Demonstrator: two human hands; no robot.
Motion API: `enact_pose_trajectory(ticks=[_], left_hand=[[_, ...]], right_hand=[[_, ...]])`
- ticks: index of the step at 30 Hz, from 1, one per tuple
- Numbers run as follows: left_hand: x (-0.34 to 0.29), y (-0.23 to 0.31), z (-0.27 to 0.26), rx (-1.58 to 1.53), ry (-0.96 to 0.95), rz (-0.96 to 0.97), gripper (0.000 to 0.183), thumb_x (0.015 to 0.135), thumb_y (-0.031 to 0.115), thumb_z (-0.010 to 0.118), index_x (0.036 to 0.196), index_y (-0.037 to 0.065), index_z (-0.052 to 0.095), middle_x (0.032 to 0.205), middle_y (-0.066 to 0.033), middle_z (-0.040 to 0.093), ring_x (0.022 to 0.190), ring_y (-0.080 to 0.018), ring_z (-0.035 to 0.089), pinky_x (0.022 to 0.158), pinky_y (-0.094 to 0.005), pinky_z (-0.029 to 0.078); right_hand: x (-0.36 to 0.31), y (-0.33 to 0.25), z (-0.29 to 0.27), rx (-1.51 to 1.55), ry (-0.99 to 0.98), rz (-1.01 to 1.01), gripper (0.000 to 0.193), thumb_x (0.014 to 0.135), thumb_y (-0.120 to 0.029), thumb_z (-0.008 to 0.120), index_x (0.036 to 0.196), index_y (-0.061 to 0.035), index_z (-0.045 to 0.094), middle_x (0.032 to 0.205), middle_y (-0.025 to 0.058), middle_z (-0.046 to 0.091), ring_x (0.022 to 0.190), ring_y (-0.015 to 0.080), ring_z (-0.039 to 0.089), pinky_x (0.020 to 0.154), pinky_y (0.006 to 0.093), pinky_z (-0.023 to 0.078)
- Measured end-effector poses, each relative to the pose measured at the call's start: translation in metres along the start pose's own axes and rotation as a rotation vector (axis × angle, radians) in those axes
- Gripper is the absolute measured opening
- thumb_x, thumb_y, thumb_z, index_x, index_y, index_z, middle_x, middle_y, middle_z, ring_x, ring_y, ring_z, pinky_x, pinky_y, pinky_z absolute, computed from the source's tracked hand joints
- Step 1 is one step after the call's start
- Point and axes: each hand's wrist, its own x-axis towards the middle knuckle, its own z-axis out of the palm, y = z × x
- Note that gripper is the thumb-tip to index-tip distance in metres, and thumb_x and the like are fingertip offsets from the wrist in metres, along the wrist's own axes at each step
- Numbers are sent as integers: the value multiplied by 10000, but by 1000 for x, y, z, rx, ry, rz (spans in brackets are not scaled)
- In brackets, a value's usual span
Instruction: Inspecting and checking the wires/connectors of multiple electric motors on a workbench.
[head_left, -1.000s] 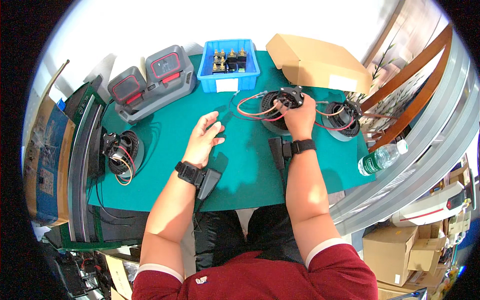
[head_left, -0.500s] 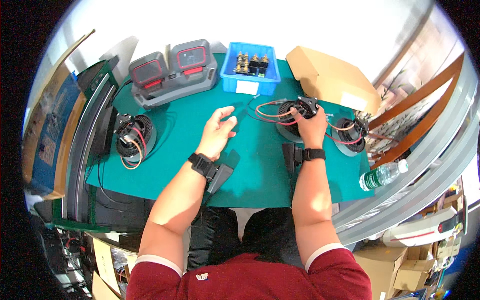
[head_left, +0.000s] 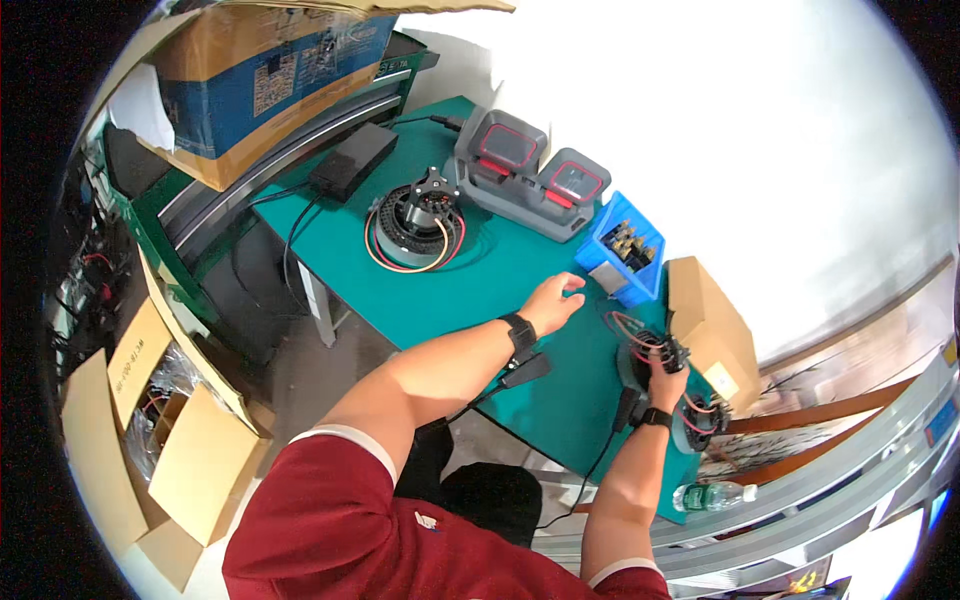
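Note:
My right hand [head_left: 667, 380] is closed on the top of a round black motor unit [head_left: 634, 366] with red and tan wires. The fingers and bracket hide part of it, and it is unclear whether its base touches the table. My left hand [head_left: 552, 303] hovers over the green table [head_left: 400, 300] with nothing in it, fingers loosely apart. A blue bin [head_left: 625, 290] with brass-ended black connectors [head_left: 630, 246] stands just beyond that hand. A second black motor unit [head_left: 410, 225] sits at the left of the table, its wires looped round it. A third motor unit [head_left: 697, 424] stands right of my right hand.
A grey dual-bay charger [head_left: 525, 190] stands along the back. Left of it lies a black power adapter [head_left: 354, 161]. A cardboard box [head_left: 710, 325] sits behind my right hand, and a plastic bottle [head_left: 712, 496] lies at the right edge. An open carton [head_left: 170, 430] is at lower left.
My view has swung to the left, bringing the left motor unit, the adapter and the cartons further into sight. My right hand keeps its hold on the motor unit; my left hand stays empty.

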Motion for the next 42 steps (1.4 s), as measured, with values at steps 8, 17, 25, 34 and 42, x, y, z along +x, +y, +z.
enact_pose_trajectory(ticks=[8,17,25,34,42], left_hand=[[-13,42,-4,-400,-24,-161,275,872,151,511,1136,90,466,1011,-51,557,796,-132,566,645,-268,465],[-67,174,-89,-58,139,469,402,859,163,526,1215,8,420,1138,-149,528,1012,-211,540,807,-317,463],[-42,108,-246,410,442,356,499,831,-5,512,1292,10,321,1299,-187,393,1199,-239,396,983,-336,301],[-28,95,-265,790,68,107,753,704,169,698,1307,-23,291,1270,-200,407,1159,-275,425,963,-350,339],[-7,71,-233,798,185,184,746,610,260,782,1188,-26,406,1109,-197,533,1039,-280,529,878,-344,416]], right_hand=[[-101,-104,-32,2,-72,-118,565,722,-178,683,1200,10,446,1109,177,503,1005,293,505,858,356,403],[-153,-138,8,53,-175,-308,437,738,-177,646,1115,-13,497,1137,199,479,1060,355,461,909,398,386],[-182,-137,15,155,-119,-218,389,746,-139,622,1093,-8,505,1120,181,493,1057,341,460,908,396,388],[-191,-150,17,215,-148,-243,261,756,-117,594,1003,-43,554,1030,148,558,990,323,510,861,393,420],[-191,-140,14,155,-115,-285,190,746,-84,604,929,-42,573,949,146,582,908,324,545,784,382,451]])
